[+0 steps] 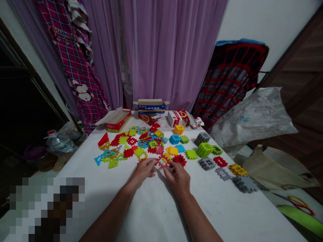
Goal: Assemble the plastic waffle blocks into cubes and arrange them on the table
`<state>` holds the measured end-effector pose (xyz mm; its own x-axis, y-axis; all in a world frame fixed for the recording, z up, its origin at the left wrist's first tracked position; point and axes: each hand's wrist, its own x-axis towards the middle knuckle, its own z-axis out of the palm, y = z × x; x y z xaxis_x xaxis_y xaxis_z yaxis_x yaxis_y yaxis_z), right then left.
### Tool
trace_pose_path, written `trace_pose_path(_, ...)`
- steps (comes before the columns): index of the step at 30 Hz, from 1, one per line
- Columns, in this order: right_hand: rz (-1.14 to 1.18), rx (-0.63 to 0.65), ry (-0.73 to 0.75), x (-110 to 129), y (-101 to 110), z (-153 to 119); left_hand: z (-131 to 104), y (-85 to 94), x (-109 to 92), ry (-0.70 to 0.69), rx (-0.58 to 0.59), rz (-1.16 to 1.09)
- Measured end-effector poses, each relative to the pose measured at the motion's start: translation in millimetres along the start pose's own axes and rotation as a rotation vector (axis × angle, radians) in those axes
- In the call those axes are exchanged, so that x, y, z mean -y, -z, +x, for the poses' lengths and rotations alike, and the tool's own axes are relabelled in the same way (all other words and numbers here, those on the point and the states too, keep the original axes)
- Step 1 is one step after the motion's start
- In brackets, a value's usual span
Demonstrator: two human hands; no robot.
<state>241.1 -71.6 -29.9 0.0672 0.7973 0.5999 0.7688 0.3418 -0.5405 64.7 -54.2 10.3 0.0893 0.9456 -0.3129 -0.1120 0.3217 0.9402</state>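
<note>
My left hand (144, 172) and my right hand (178, 177) meet near the middle of the white table, their fingers closed on a red ring-shaped piece (163, 161) held between them. Just beyond it is a pile of mixed toothed plastic pieces in red, green, blue and yellow (138, 152). A stack of red pieces (179, 160) stands close to my right hand. Farther right are a green stack (204, 150), a grey stack (207, 163), a yellow stack (238, 169) and another grey stack (245, 184). A blue stack (175, 139) and an orange stack (179, 130) stand behind.
At the table's back edge are a red open box (118, 121), a blue box (151, 107) and a white-and-red box (175, 118). Scissors (300, 203) lie off the right side. A large water bottle (59, 143) is at the left.
</note>
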Motion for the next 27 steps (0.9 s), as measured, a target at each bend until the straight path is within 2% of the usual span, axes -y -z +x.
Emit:
trace_pose_path(4, -0.093, -0.148, -0.129, -20, 24, 0, 1, -0.2, 2, -0.02, -0.045, 0.024)
trace_pose_path(7, -0.183, -0.192, -0.191, -34, 34, 2, 3, -0.2, 4, -0.028, -0.033, 0.04)
trace_pose_path(18, -0.324, -0.147, -0.209, -38, 26, 7, 7, 2.7, 9, 0.004, -0.017, 0.034)
trace_pose_path(27, -0.302, -0.126, -0.232, -41, 25, 7, 8, 4.7, 10, 0.009, 0.009, 0.027)
